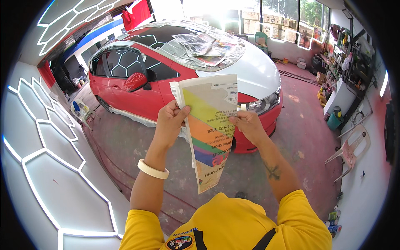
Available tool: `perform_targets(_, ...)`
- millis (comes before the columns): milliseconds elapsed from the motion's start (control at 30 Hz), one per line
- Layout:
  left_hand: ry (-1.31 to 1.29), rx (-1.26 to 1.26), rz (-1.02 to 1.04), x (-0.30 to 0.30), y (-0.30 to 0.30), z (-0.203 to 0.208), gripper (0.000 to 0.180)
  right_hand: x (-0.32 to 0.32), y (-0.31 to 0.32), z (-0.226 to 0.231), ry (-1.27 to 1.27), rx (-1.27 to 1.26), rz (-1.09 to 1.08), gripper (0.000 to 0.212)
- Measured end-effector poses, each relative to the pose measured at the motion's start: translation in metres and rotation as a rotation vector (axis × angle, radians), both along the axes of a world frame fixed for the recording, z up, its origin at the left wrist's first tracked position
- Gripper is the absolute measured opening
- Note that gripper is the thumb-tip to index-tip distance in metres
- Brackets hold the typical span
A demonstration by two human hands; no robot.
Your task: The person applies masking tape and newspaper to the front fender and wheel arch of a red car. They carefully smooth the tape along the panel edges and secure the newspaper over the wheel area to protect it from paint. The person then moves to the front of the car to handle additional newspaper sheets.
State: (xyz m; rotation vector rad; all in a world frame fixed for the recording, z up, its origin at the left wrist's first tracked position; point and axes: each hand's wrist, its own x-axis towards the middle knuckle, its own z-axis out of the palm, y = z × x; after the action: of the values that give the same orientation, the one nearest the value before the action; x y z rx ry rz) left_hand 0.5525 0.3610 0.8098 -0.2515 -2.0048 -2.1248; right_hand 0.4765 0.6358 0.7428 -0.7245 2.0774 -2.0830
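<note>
My two hands hold up a folded newspaper sheet (208,137) with green, orange and purple printing, its narrow end hanging down. On its left edge my left hand (171,118) pinches it between thumb and fingers. My right hand (248,126) grips the right edge a little lower. A pale strip (175,91) runs down the sheet's upper left edge. A roll of masking tape (153,169) sits around my left forearm like a bracelet. Behind the sheet stands a red car (125,89) with a whitish hood (250,68).
Newspaper sheets (204,48) cover the car's windshield and part of its roof. At the right are a plastic chair (354,152), a teal bucket (334,120) and shelves (339,54) of containers. A hose (104,160) lies on the floor at left, beside a wall of hexagonal lights (41,158).
</note>
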Motion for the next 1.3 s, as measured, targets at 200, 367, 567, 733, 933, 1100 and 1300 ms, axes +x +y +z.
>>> perform_targets(200, -0.012, -0.055, -0.177, 0.015, -0.004, -0.059, 0.031, -0.005, -0.010, -0.001, -0.026, -0.102, -0.112, 0.026)
perform_targets(367, -0.222, 0.024, -0.090, 0.025, -0.004, -0.095, 0.023, -0.001, -0.021, 0.007, 0.022, -0.036, -0.265, 0.025)
perform_targets(567, -0.165, 0.082, 0.089, 0.020, -0.018, -0.084, 0.021, -0.004, -0.027, -0.049, -0.084, 0.173, 0.009, 0.032)
perform_targets(733, -0.125, 0.089, 0.301, 0.022, -0.034, -0.084, 0.021, 0.010, -0.066, -0.049, -0.167, -0.050, 0.093, 0.026)
perform_targets(933, -0.151, 0.144, 0.444, 0.017, -0.057, -0.088, 0.022, 0.011, -0.080, -0.071, -0.250, 0.083, 0.249, 0.025)
perform_targets(1100, -0.148, 0.410, 0.387, 0.019, -0.067, -0.074, 0.029, -0.001, -0.084, -0.098, -0.374, 0.095, 0.336, 0.020)
perform_targets(1300, -0.460, 0.258, 0.132, 0.054, -0.068, -0.121, 0.035, -0.015, -0.086, -0.117, -0.500, -0.073, 0.390, 0.017)
